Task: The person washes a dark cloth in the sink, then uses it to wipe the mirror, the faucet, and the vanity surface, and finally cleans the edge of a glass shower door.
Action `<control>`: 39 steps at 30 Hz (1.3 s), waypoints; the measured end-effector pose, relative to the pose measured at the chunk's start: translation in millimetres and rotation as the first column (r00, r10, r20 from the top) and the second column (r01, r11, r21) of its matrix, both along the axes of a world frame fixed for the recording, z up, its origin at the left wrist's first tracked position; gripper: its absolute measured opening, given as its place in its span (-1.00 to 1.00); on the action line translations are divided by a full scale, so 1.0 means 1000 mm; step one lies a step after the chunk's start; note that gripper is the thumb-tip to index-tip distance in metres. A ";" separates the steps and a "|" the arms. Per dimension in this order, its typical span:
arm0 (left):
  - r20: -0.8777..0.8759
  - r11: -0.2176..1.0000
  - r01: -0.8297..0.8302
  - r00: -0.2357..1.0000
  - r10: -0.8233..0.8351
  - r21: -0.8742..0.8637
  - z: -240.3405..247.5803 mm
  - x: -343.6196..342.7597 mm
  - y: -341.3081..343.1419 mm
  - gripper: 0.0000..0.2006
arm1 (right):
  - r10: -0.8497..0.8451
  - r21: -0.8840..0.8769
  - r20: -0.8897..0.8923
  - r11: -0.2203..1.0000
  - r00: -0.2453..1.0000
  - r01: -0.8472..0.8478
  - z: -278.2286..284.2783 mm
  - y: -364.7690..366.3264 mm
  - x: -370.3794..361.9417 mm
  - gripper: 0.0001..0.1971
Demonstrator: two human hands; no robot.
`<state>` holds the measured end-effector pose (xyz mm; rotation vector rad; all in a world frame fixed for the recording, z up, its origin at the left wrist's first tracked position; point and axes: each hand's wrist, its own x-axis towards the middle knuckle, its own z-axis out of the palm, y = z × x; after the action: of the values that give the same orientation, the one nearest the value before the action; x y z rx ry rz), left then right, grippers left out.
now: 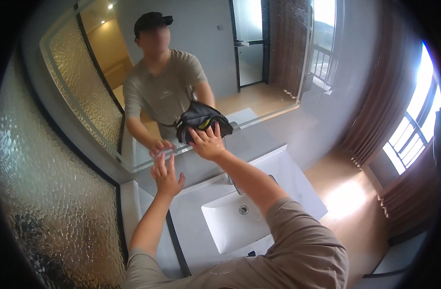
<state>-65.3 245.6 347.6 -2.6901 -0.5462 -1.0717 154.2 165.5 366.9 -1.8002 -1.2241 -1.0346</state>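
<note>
I stand at a wall mirror [259, 67] over a washbasin. My right hand [208, 143] is stretched forward and presses a crumpled dark cloth [201, 121], which has a yellow patch, against the lower part of the glass. My left hand [166, 176] is raised further left with its fingers apart. Its fingertips touch the mirror near the bottom edge, and it holds nothing. The mirror shows my reflection in a grey T-shirt and dark cap, with both hands meeting their reflected copies.
Below the mirror sits a white rectangular sink [230, 226] with a faucet [233, 184] in a pale countertop [293, 178]. A textured glass panel [47, 192] stands on the left. Brown curtains [379, 96], a bright window [415, 130] and wooden floor [346, 197] lie to the right.
</note>
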 end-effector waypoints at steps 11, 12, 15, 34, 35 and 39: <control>0.030 0.972 -0.220 0.975 0.218 0.081 0.054 0.062 -0.028 -0.08 | -0.022 -0.302 0.546 0.927 0.837 0.222 0.130 -0.216 0.294 -0.53; 0.079 0.971 -0.227 0.972 0.221 0.071 0.054 0.067 -0.034 -0.06 | -0.067 -0.124 0.550 0.979 0.833 0.160 0.142 -0.215 0.306 -0.45; 0.079 0.957 -0.289 0.954 0.289 -0.011 0.034 0.092 -0.062 -0.01 | -0.094 -0.008 0.330 0.995 0.939 0.102 0.130 -0.192 0.297 -0.35; 0.046 0.965 -0.175 0.985 0.169 0.195 0.082 0.262 -0.139 -0.11 | 0.126 -0.136 0.633 0.989 0.764 -0.050 0.230 -0.242 0.371 -0.54; 0.082 0.964 -0.179 0.983 0.166 0.196 0.076 0.267 -0.139 -0.10 | 0.070 -0.060 0.604 0.997 0.794 -0.042 0.235 -0.235 0.358 -0.48; -0.273 0.985 -0.136 0.949 0.161 0.108 0.033 0.266 -0.169 -0.03 | -0.015 0.121 0.352 0.992 0.936 -0.029 0.172 -0.196 0.312 -0.39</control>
<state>201.1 76.9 380.4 -2.6119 -0.6196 -0.6437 466.1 -31.0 538.7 -1.5555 -1.3390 -1.4431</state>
